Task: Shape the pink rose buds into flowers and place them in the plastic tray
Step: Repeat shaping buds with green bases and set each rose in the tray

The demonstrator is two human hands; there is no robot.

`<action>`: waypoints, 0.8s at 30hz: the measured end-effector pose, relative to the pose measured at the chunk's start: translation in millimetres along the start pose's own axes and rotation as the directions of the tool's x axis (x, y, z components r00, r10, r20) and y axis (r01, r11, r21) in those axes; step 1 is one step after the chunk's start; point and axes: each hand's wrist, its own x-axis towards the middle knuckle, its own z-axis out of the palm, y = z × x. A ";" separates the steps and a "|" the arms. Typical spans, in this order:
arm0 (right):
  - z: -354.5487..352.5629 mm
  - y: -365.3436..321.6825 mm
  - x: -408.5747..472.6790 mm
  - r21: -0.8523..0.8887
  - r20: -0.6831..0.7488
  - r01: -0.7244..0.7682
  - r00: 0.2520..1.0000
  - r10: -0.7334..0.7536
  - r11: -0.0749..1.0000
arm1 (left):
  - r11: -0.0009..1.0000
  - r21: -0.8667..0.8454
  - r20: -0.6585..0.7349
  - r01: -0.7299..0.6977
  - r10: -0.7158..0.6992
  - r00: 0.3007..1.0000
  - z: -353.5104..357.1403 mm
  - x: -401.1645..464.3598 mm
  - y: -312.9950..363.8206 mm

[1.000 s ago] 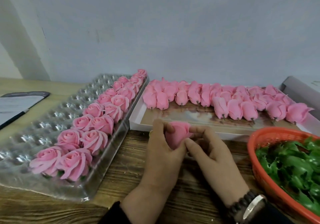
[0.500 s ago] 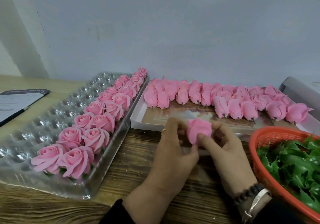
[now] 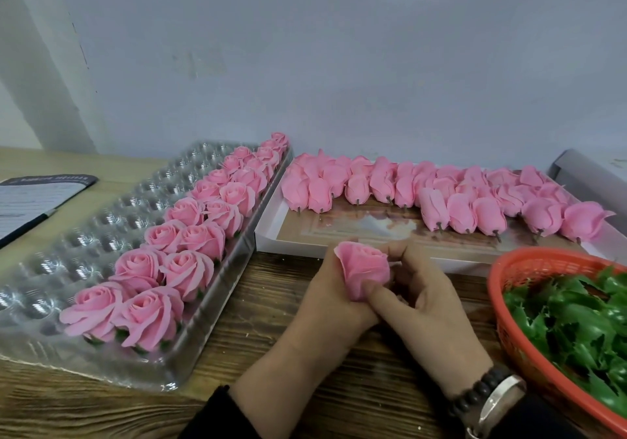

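Hidden or cut off: the base and stem of the held pink foam rose bud point(image 3: 366, 270) are buried between the two hands; the woven orange plastic basket point(image 3: 529, 269) of green plastic leaves point(image 3: 576, 320) runs off the table's right edge of view; the clear plastic tray's point(image 3: 84, 252) left end is cropped; the dark clipboard with lined paper point(image 3: 30, 197) at the table's far-left edge is only partly in view and its print is unreadable.

Held bud, axis: long axis stands nearly upright, tilted slightly left; petal opening faces up and toward the wall, narrow end down into the palms.

Held bud, place: lifted above the wooden table point(image 3: 258, 303), near its front-middle, just before the white-rimmed flat board point(image 3: 271, 238).

Left hand point(image 3: 325, 306): fingers curled round the bud's lower left side, gripping it.

Right hand point(image 3: 431, 296): thumb and fingers pinch the bud's right side and base; a dark bead bracelet and a silver bangle on the wrist.

Tray contents: shaped pink roses point(image 3: 190, 235) fill two rows along the tray's right long edge, faces up; the other cups are bare.

Board contents: unshaped pink buds point(image 3: 441, 197) lie on their sides along the board's far edge, stems toward the person.
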 end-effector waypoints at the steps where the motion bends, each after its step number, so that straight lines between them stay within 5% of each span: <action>1: 1.3 0.4 0.1 -0.005 0.008 -0.005 1.000 0.005 1.000 | 1.000 0.004 -0.003 -0.012 0.012 1.000 1.0 -0.1 -0.1; 9: 4.0 3.0 -0.5 -0.196 -0.065 0.077 0.994 -0.092 0.978 | 0.996 -0.081 0.000 -0.039 0.039 0.999 1.1 -0.3 0.2; 24: 2.6 -0.3 0.7 -0.064 -0.242 0.180 0.951 -0.190 0.982 | 0.999 -0.018 -0.059 -0.038 0.037 0.998 -3.2 1.3 -1.8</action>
